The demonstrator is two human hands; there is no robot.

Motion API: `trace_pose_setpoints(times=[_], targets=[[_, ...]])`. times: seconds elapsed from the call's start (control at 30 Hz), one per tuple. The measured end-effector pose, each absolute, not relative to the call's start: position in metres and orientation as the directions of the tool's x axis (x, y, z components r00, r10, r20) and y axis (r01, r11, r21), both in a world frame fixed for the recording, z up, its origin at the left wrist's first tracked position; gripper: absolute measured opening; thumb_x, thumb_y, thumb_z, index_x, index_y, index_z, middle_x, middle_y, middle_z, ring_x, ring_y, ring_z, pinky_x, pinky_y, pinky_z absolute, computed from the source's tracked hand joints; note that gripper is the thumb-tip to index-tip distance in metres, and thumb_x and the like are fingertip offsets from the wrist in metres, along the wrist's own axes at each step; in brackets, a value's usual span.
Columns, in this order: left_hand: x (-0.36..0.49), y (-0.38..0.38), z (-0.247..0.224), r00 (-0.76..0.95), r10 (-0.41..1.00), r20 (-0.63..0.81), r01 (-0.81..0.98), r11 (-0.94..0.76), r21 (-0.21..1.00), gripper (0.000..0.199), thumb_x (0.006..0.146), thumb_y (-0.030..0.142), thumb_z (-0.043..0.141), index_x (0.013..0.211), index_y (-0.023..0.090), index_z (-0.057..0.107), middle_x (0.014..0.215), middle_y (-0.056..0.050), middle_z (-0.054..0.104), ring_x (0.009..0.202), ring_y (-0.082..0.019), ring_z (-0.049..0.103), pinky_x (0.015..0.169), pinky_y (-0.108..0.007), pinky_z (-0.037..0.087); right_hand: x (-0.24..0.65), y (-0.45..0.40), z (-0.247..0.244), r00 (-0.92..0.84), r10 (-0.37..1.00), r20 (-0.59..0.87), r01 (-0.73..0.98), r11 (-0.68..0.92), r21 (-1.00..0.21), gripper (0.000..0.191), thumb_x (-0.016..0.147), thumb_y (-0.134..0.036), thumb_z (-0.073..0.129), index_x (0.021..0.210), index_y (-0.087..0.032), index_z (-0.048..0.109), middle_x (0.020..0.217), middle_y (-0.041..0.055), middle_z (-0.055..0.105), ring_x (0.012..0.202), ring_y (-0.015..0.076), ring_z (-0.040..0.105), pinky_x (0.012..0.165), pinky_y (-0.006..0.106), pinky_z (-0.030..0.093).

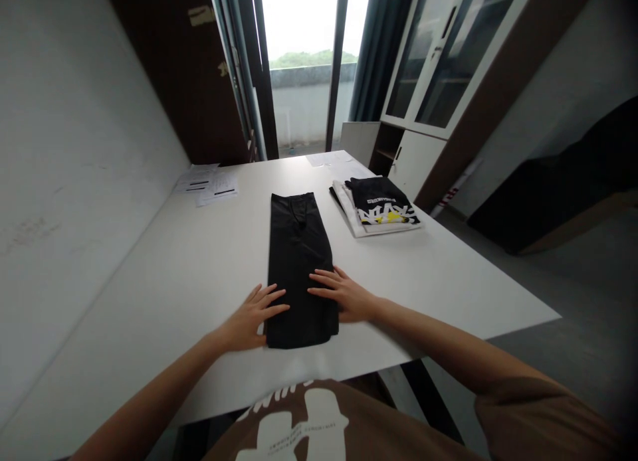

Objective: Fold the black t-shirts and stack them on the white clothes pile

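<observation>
A pair of black shorts, folded lengthwise into a narrow strip, lies flat on the white table. Its waistband with a drawstring is at the far end, and the leg hems are near me. My left hand rests on the left edge near the hems, fingers spread over the cloth. On the opposite edge, slightly farther up, lies my right hand, its fingers stretched across the fabric. Neither hand grips the cloth.
Folded clothes, black and white with a printed top piece, are stacked at the right. Papers lie at the back left, with more sheets at the far edge. A wall borders the left side; a cabinet stands beyond the table.
</observation>
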State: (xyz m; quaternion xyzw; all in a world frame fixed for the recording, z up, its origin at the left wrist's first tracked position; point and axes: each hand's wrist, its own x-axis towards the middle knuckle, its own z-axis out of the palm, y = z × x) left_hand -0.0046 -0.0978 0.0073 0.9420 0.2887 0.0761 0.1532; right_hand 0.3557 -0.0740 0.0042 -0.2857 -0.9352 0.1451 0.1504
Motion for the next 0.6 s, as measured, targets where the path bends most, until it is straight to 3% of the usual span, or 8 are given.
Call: trace_pose_setpoints(times=[0.1,0.2,0.33,0.43,0.6], targets=[[-0.001,-0.092,0.001,0.810,0.580,0.087,0.533,-0.790,0.303,0.082,0.075,0.000,0.055,0.150,0.033,0.052,0.164,-0.003,0.039,0.156,-0.028,0.025,0.128,-0.059,0.010,0.344,-0.073,0.003,-0.804,0.544,0.242,0.462,0.826,-0.321,0.072,0.084,-0.034,0.069,0.153,-0.033,0.051,0.162,0.0086,0.041,0.152,0.0342,0.032,0.125,0.062,0.000],[-0.002,-0.087,-0.003,0.804,0.586,0.102,0.535,-0.787,0.307,0.082,0.077,-0.004,0.047,0.149,0.034,0.055,0.162,-0.001,0.043,0.153,-0.024,0.031,0.129,-0.055,0.015,0.337,-0.068,0.001,-0.860,0.464,0.214,0.375,0.858,-0.351,0.066,0.084,-0.028,0.067,0.149,-0.035,0.056,0.159,0.0048,0.047,0.150,0.0302,0.037,0.127,0.058,0.006],[-0.008,-0.087,-0.004,0.800,0.591,0.102,0.539,-0.784,0.308,0.078,0.081,-0.004,0.044,0.149,0.033,0.054,0.162,-0.001,0.043,0.151,-0.024,0.037,0.128,-0.055,0.021,0.334,-0.067,-0.004,-0.856,0.481,0.190,0.348,0.807,-0.478,0.063,0.086,-0.024,0.064,0.148,-0.031,0.057,0.151,0.0048,0.056,0.147,0.0270,0.043,0.124,0.052,0.024],[-0.013,-0.095,0.002,0.818,0.570,0.080,0.522,-0.793,0.314,0.078,0.080,-0.003,0.046,0.147,0.034,0.057,0.160,0.000,0.047,0.149,-0.024,0.039,0.127,-0.057,0.019,0.332,-0.078,-0.002,-0.831,0.516,0.207,0.315,0.744,-0.589,0.064,0.085,-0.022,0.064,0.148,-0.030,0.057,0.146,0.0052,0.061,0.145,0.0266,0.046,0.124,0.051,0.027],[-0.010,-0.124,0.043,0.853,0.521,0.008,0.450,-0.744,0.494,0.070,0.083,0.001,0.048,0.142,0.036,0.062,0.148,0.001,0.059,0.137,-0.023,0.053,0.124,-0.049,0.031,0.330,-0.110,0.021,-0.753,0.645,0.127,0.259,0.469,-0.844,0.048,0.088,-0.023,0.062,0.134,-0.033,0.069,0.135,0.0028,0.069,0.132,0.0257,0.059,0.120,0.049,0.036]])
